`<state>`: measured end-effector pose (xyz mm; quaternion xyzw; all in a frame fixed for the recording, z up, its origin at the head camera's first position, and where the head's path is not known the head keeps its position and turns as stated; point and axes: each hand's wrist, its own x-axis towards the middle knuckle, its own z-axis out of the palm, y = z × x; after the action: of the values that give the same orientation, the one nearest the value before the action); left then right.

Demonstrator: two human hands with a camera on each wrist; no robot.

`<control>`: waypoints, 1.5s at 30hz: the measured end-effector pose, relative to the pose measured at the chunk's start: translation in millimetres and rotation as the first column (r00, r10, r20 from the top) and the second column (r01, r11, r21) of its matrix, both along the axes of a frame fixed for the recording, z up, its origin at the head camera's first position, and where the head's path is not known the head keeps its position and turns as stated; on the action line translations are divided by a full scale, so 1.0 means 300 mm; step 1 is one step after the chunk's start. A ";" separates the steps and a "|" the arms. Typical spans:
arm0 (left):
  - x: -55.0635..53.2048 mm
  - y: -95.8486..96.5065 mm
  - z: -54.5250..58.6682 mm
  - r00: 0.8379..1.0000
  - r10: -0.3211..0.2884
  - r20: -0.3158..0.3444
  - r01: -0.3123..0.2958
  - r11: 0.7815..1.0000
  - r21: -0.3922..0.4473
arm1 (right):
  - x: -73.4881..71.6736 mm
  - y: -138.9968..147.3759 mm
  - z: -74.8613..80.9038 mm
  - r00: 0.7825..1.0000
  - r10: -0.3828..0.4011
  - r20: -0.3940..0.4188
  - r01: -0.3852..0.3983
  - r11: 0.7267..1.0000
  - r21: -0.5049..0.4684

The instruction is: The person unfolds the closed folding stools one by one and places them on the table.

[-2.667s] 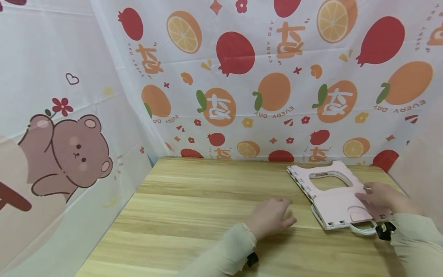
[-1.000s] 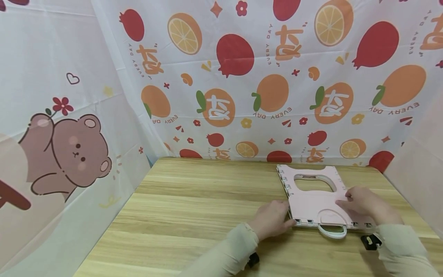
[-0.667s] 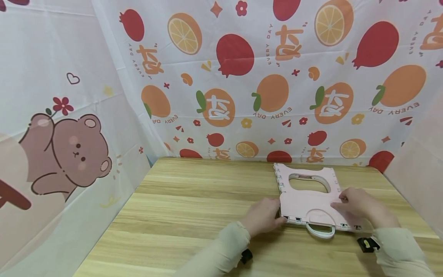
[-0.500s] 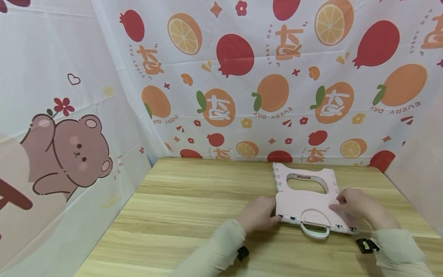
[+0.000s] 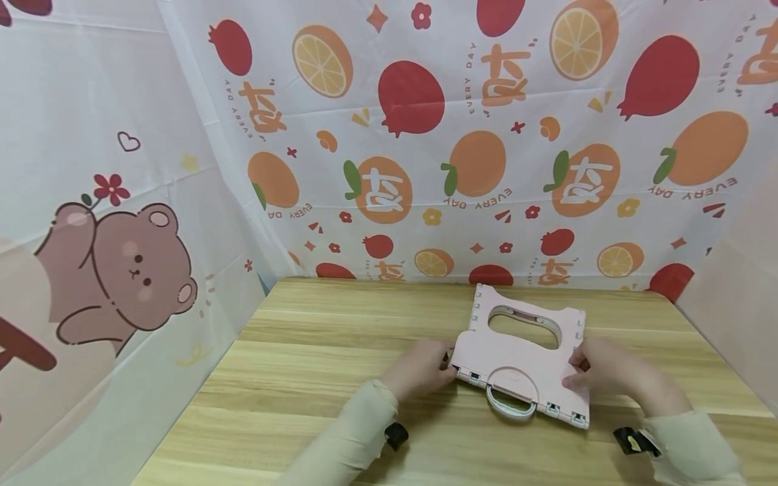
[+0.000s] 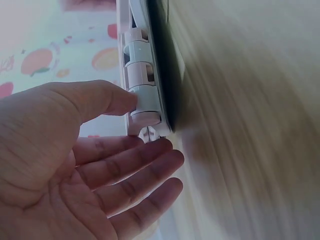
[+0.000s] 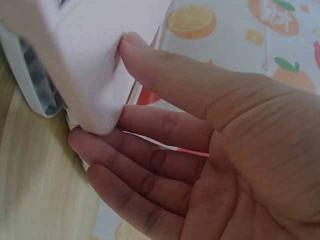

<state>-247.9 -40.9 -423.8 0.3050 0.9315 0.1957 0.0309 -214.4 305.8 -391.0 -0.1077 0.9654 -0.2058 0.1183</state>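
A folded pink folding step stool (image 5: 504, 351) lies near the table's right half, turned slightly so its front edge slants down to the right. It has a large oval opening and a white carry loop (image 5: 512, 406) at the front. My left hand (image 5: 419, 370) pinches its front left corner; the left wrist view shows the thumb (image 6: 117, 97) on the hinge (image 6: 146, 97) and fingertips by the corner. At the right edge, my right hand (image 5: 614, 372) grips the stool, thumb (image 7: 160, 70) on the pink panel (image 7: 95, 55) and fingers at the edge, partly beneath.
The wood-grain table (image 5: 316, 378) extends to the left of the stool. A fruit-print curtain (image 5: 425, 169) hangs behind the table's back edge, and a bear-print curtain (image 5: 140, 270) stands along the left. A pale curtain (image 5: 741, 283) borders the right side.
Both hands have moved left with the stool, which has slid from the right side of the table. It has also turned clockwise. The left hand, apart from it at first, now holds its corner.
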 end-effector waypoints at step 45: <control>-0.124 -0.243 0.015 0.970 0.223 0.096 -0.236 0.959 0.158 | 0.156 -0.403 0.019 0.905 0.420 -0.069 -0.426 0.890 -0.162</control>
<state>-285.0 -113.8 -419.2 0.1887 0.9388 0.2875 0.0181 -167.4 185.0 -385.2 -0.3285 0.8990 -0.2563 0.1349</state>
